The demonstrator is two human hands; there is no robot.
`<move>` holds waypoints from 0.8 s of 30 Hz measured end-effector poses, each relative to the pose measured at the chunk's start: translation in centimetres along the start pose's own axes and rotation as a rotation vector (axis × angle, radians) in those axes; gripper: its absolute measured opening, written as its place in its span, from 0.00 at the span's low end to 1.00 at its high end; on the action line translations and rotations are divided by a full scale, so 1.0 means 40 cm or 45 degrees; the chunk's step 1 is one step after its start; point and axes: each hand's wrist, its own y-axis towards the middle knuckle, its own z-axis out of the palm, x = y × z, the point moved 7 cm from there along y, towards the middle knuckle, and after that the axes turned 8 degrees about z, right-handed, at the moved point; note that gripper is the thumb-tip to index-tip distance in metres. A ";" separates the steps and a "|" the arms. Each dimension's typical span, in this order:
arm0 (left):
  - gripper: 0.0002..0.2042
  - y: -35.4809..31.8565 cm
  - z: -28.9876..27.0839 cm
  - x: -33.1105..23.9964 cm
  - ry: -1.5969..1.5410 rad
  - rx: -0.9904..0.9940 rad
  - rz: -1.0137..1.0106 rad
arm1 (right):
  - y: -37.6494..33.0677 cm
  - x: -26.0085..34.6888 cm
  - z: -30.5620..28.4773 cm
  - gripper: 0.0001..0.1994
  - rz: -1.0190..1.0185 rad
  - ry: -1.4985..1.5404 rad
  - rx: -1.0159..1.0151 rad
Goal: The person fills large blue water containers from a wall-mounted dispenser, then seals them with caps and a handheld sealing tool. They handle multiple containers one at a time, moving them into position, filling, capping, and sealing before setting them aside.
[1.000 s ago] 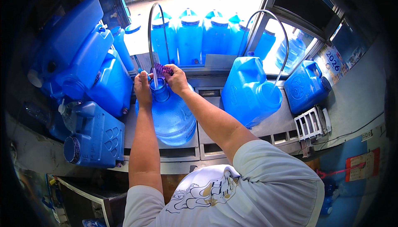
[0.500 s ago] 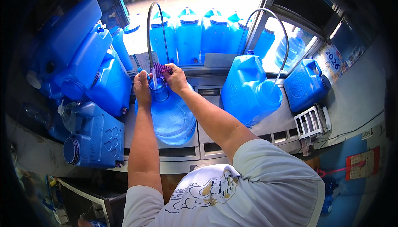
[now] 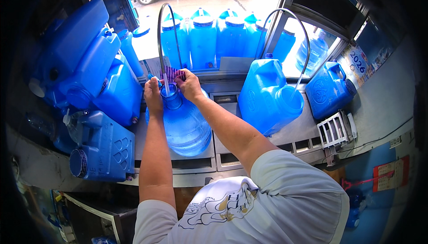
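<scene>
A round clear-blue water jug (image 3: 189,130) stands upright on the metal counter in front of me, with a curved metal filling spout (image 3: 161,43) ending in a clear tube inside its open neck (image 3: 173,99). My left hand (image 3: 153,96) is at the left of the neck, fingers curled in; a small light-blue thing shows by its fingertips, too small to name. On the right of the neck, my right hand (image 3: 191,86) pinches a purple striped sheet (image 3: 173,73) behind the jug's mouth.
A blue slim jug (image 3: 263,92) stands right under a second curved spout (image 3: 307,43). Blue containers (image 3: 96,61) are piled at the left, with another (image 3: 107,143) nearer. Several upright blue jugs (image 3: 203,43) line the window. A white rack (image 3: 334,132) sits right of another blue container (image 3: 327,92).
The dark vehicle outside has moved to the right. My hands stay at the jug's neck, and the purple striped sheet has shifted slightly and looks more spread out.
</scene>
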 end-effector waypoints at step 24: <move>0.28 0.005 -0.019 0.020 0.088 -0.072 0.003 | 0.018 -0.020 0.009 0.04 0.107 0.146 0.078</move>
